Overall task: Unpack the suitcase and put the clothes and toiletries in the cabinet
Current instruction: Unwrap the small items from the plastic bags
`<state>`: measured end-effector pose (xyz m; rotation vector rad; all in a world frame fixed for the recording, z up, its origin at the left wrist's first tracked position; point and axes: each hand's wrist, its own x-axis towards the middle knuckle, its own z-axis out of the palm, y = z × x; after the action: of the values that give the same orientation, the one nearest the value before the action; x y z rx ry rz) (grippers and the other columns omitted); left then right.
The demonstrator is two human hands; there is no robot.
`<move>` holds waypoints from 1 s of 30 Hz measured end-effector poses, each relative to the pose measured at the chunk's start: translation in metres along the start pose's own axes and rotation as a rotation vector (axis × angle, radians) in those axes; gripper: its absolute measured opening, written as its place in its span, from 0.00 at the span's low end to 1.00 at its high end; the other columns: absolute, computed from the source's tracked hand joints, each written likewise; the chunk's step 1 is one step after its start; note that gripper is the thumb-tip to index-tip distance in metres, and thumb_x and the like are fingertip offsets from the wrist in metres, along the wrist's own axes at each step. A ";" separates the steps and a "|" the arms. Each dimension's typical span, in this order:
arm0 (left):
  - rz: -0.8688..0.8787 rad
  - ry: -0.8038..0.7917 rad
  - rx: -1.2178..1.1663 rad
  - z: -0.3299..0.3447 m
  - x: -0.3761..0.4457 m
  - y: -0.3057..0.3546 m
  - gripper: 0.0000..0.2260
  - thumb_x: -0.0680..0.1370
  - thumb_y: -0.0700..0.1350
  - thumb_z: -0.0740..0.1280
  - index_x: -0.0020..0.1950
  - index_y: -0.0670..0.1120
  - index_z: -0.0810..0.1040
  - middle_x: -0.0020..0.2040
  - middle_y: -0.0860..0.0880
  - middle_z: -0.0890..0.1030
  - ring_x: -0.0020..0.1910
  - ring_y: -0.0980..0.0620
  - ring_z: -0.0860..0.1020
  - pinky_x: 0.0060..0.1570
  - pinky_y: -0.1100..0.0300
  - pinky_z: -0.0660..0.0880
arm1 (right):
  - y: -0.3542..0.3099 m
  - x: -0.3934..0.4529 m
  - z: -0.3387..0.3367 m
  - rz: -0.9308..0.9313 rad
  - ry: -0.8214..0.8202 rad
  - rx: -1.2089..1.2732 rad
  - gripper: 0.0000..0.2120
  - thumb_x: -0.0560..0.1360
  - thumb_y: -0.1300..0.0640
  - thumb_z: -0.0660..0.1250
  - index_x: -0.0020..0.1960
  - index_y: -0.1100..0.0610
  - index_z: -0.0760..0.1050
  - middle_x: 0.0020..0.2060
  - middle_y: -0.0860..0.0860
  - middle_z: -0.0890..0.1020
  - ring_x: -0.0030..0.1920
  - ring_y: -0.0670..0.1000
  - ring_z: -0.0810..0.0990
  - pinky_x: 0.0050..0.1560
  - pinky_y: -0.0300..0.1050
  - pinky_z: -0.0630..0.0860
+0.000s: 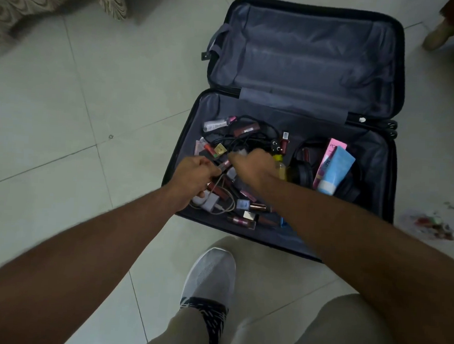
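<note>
Both hands deep in the open suitcase at centre frame.

We see our left hand curled around small cosmetic tubes; our right hand is clenched over the toiletries, its hold unclear. A blue tube lies right.

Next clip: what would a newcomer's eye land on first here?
The open suitcase on the tiled floor, its far half bare grey lining, its near half littered with small cosmetics and black cables. Both hands reach into that clutter: the left hand grips small tubes, the right hand is curled beside it. A blue-and-white tube lies right of them.
</note>
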<state>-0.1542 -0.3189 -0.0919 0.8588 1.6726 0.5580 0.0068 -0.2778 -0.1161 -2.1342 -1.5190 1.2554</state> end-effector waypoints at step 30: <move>0.290 -0.830 0.052 0.358 -0.040 0.122 0.05 0.82 0.34 0.67 0.57 0.40 0.76 0.42 0.38 0.81 0.36 0.46 0.81 0.40 0.55 0.83 | 0.278 -0.109 -0.294 0.234 0.303 0.623 0.05 0.80 0.58 0.67 0.49 0.60 0.75 0.40 0.54 0.88 0.31 0.50 0.75 0.29 0.42 0.64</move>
<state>0.2250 -0.2988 -0.0728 1.1769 0.8150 0.2798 0.3993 -0.4114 -0.0553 -1.9810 -0.6524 1.1969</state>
